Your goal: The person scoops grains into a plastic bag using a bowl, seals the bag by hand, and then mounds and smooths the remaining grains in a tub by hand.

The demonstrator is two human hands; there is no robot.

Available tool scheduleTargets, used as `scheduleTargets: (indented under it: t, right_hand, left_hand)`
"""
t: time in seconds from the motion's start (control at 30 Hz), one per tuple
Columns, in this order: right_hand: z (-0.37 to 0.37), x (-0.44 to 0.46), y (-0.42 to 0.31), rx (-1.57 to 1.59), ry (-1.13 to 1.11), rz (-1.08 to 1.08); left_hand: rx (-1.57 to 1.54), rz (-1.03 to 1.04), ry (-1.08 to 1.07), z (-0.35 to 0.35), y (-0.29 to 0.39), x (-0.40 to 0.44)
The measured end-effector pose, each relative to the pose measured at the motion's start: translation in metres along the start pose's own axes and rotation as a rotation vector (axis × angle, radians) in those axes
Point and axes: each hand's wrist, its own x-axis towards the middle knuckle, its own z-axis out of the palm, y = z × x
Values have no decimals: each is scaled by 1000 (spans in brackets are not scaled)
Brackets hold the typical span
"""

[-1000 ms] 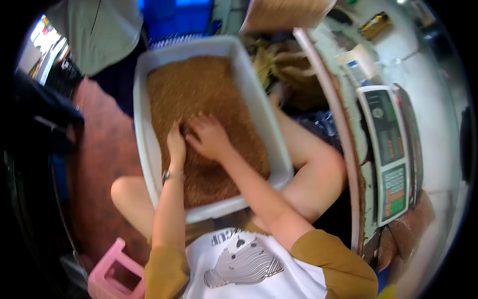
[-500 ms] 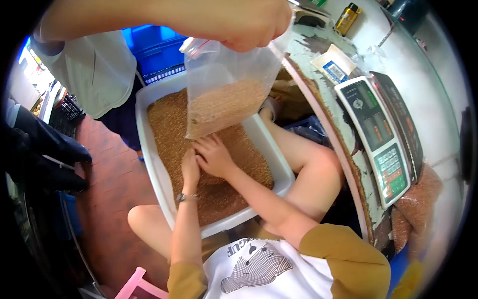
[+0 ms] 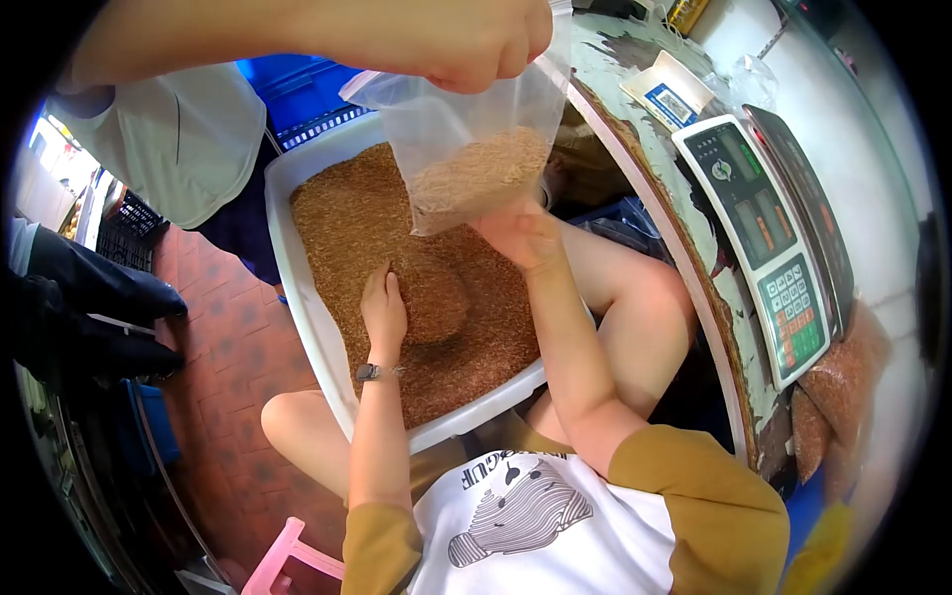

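Observation:
My left hand rests on loose brown grain, its fingers stretched out and a watch on the wrist. The grain fills a white plastic tub between my legs. My right hand is raised at the lower right corner of a clear zip bag. Its fingers are partly hidden by the bag, so I cannot tell whether they grip it. The bag is partly filled with paler brown grain or powder. Another person's hand holds its top from above.
On the worn table at the right stand a digital scale and a small open carton. A filled bag lies beside the scale. Blue crates are behind the tub; a pink stool is at lower left. Other people stand at left.
My hands were together in the grain under the bag. My right hand has moved up and right to the bag's corner; my left has drawn slightly nearer. The bag has shifted right and up.

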Motion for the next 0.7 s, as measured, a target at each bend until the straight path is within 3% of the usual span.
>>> scheduleTargets:
  t: [0.07,0.17,0.3,0.4,0.53,0.63,0.7]
  right_hand:
    - [26,7,-9,60,-97,-66]
    - [54,8,-16,-189,23,-5]
    - [48,4,12,89,4,67]
    - [25,0,44,504,-116,192]
    - [-10,-3,65,482,-82,274]
    - [-30,-5,71,344,35,317]
    - [-41,-12,72,235,119,300]
  left_hand:
    - [56,19,71,1,-4,2]
    - [76,43,169,-2,-8,5]
    - [51,133,251,-15,1,9]
    - [-150,224,223,-29,39,-1]
    - [-183,352,163,-31,54,-15]
    - [-531,331,-41,-29,48,-16]
    - [-567,325,-88,-22,86,-24]
